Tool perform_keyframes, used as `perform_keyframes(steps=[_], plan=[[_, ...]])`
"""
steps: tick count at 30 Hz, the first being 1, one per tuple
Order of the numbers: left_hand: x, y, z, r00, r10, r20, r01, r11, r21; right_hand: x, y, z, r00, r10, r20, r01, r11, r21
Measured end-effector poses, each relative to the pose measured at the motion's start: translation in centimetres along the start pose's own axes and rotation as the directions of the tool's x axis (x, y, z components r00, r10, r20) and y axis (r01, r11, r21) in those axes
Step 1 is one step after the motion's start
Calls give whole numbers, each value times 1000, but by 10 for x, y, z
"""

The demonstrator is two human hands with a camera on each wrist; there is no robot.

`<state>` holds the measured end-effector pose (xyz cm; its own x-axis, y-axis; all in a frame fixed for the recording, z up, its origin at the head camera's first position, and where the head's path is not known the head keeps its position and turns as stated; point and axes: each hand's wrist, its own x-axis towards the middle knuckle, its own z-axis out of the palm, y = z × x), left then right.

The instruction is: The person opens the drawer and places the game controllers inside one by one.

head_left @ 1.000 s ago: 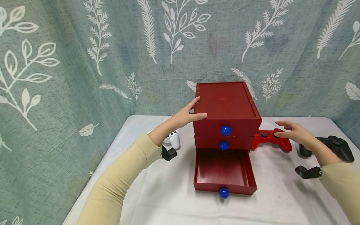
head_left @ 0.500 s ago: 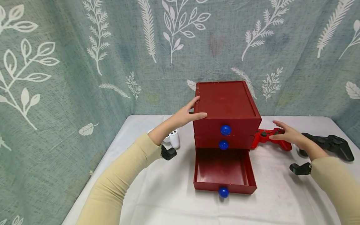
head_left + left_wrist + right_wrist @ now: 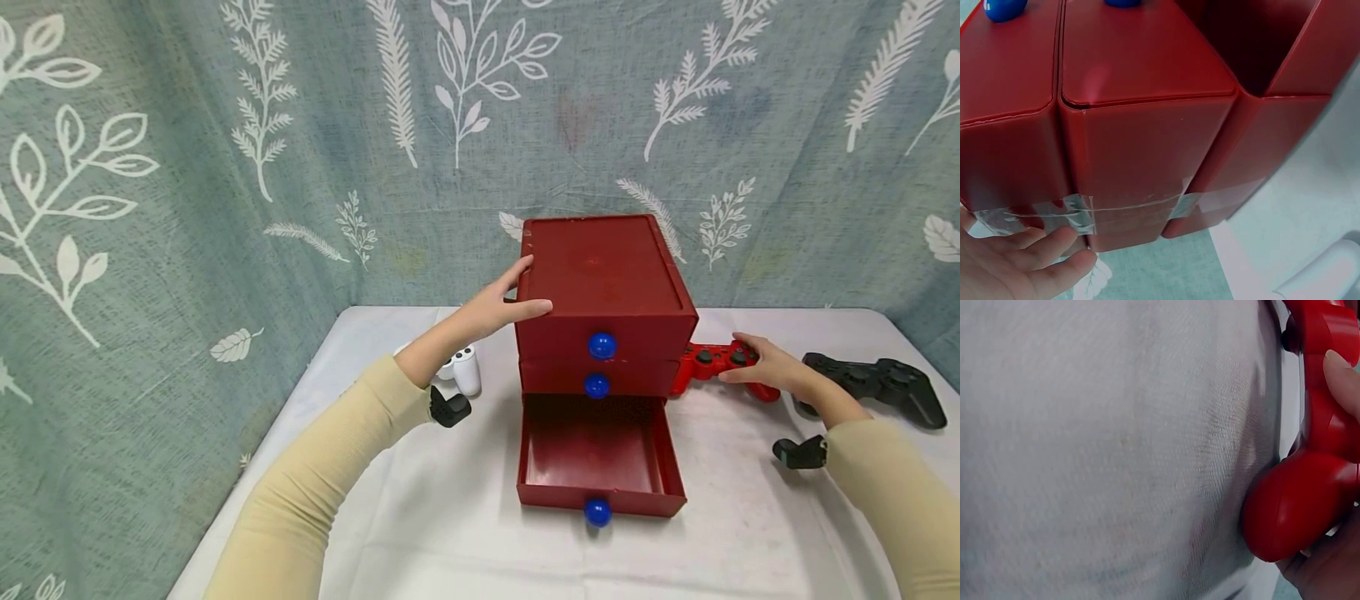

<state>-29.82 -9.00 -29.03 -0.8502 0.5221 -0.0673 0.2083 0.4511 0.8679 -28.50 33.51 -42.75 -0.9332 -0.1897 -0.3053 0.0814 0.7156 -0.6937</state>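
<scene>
A dark red drawer unit [image 3: 603, 271] with blue knobs stands mid-table in the head view. Its bottom drawer [image 3: 596, 467] is pulled out and holds nothing; the two above it are closed. My left hand [image 3: 491, 310] rests on the unit's upper left side, fingers spread and fairly straight, thumb over the top front edge. In the left wrist view, those fingers [image 3: 1063, 240] lie by clear tape on the side wall. To the unit's right, my right hand [image 3: 776, 368] grips a red game controller [image 3: 708, 360] by its right end. Its thumb [image 3: 1344, 381] presses the controller's edge in the right wrist view.
A black game controller [image 3: 896, 387] lies at the far right, behind the right wrist. Left of the unit sits a white game controller [image 3: 465, 373], partly hidden by the left arm. A leaf-patterned curtain [image 3: 480, 150] hangs along the table's back and sides.
My right hand has moved left and down onto the red controller, and its fingers have closed about the right end. The left hand and the drawer unit have stayed put.
</scene>
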Motion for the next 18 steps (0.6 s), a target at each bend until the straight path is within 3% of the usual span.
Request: perform_keyframes(steps=[9,18], plan=[[-1,0,-1,1000,5,-4,-5,1000,17,2,4,0,999,37,13,-36,999,-21],[-1,1,-1,1000,7,0,-7,1000,19,-1,3,5,998,28,-61,-28,1000,-7]])
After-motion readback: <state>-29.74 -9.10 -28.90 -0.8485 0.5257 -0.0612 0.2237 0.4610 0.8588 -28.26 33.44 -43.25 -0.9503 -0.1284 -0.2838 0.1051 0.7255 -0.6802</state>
